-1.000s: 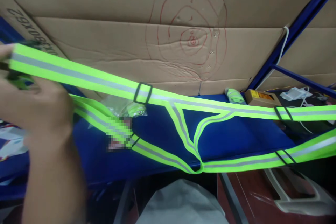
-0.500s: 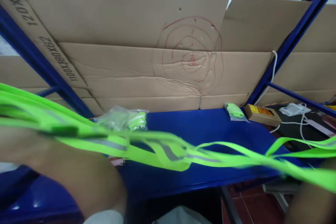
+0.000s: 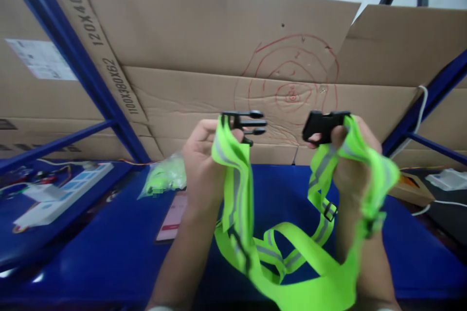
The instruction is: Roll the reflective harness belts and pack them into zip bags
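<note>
My left hand (image 3: 204, 160) pinches the pronged half of a black side-release buckle (image 3: 250, 124), its prongs pointing right. My right hand (image 3: 352, 165) grips the socket half of the buckle (image 3: 323, 126), facing the prongs across a gap. Both halves are on a neon-green reflective strap (image 3: 310, 294) with a grey stripe. The strap hangs in loops below and between my hands. A black strap slider (image 3: 330, 211) shows on a loop near my right forearm.
On the blue table (image 3: 91, 262) lie a clear bag with green material (image 3: 164, 175), a phone (image 3: 173, 218) and a white power strip (image 3: 69, 194). A cardboard box (image 3: 414, 189) lies at right. Behind stands a cardboard panel (image 3: 204, 34) between blue posts.
My hands have come in from the sides and up to the middle, with the buckle halves now facing each other. The strap, stretched across before, now hangs in loops. The view has shifted left.
</note>
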Motion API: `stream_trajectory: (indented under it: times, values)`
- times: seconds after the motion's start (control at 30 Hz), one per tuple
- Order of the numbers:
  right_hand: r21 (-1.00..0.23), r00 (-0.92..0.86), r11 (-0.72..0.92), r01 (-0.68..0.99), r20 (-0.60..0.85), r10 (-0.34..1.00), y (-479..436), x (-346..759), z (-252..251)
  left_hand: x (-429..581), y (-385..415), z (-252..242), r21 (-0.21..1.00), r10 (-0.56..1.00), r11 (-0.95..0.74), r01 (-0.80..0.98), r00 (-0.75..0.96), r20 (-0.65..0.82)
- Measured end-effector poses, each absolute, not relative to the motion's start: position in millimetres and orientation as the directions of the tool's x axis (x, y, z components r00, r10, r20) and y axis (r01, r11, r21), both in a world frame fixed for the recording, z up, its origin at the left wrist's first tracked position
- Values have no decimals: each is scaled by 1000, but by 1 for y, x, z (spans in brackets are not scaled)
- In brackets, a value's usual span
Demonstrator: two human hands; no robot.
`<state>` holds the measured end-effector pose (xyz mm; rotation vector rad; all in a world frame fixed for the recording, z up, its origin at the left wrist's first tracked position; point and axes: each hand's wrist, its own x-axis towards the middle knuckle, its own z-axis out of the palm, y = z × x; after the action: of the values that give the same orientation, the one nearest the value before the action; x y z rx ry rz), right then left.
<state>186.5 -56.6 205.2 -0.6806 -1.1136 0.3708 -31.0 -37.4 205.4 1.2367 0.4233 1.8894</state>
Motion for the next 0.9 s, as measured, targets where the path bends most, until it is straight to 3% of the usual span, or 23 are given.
stream_trajectory:
  times: [0.13,0.3,0.47,0.6,0.77,0.9]
  values:
    - [-691,215,722,31,710,670,-47,171,190,-26,-27,191,703,748,-648,-293,-73,660]
    - [-676,218,732,92,730,647,-34,184,178,-16,-12,181,731,774,-602,-321,-9,633]
    - [-616,169,752,235,788,592,-23,188,173,-8,-1,178,738,789,-594,-319,-52,612]
    - [-614,110,749,247,786,608,-23,178,171,-11,3,177,744,787,-589,-315,-15,617]
    - [-598,17,744,299,783,622,-16,173,169,-24,13,177,787,787,-564,-250,127,604]
    - [-510,31,759,404,837,546,-5,180,166,-45,37,178,824,741,-548,-148,372,559]
